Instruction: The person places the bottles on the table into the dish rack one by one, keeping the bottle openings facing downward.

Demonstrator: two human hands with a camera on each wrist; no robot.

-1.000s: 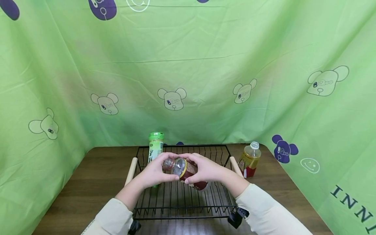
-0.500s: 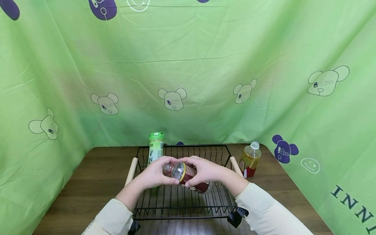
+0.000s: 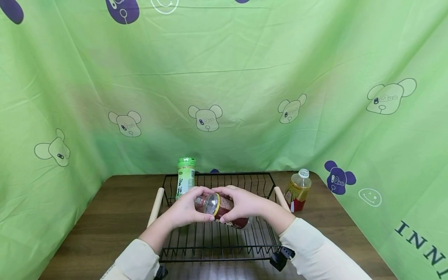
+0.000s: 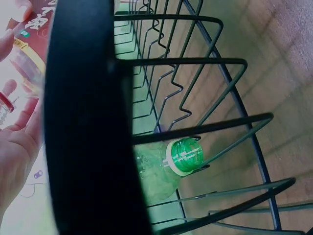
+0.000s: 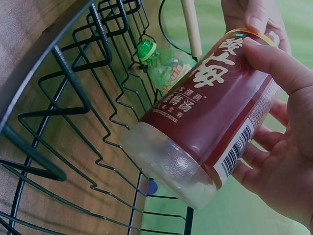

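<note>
Above the black wire rack (image 3: 217, 259), both hands hold a tilted plastic drink bottle (image 3: 225, 205) with a dark red label and yellow band. My left hand (image 3: 183, 209) curls its fingers and thumb round the bottle's neck and shoulder. On the labelled body, my right hand (image 3: 247, 203) grips between thumb and fingers. The right wrist view shows the bottle's clear base (image 5: 168, 164), white lettering and a barcode. A green bottle (image 3: 186, 175) stands at the rack's back left, its green neck (image 4: 188, 154) low among the wires.
Pale wooden handles (image 3: 155, 205) rise at the rack's sides. On the wooden table (image 3: 101, 217), right of the rack, a clear bottle (image 3: 298, 190) with a gold and red label stands uncapped. A green printed cloth (image 3: 245, 147) hangs behind and at both sides.
Both hands and the red-labelled bottle have come slightly lower and nearer over the last second. Grips look the same. The green bottle and the clear bottle have not moved.
</note>
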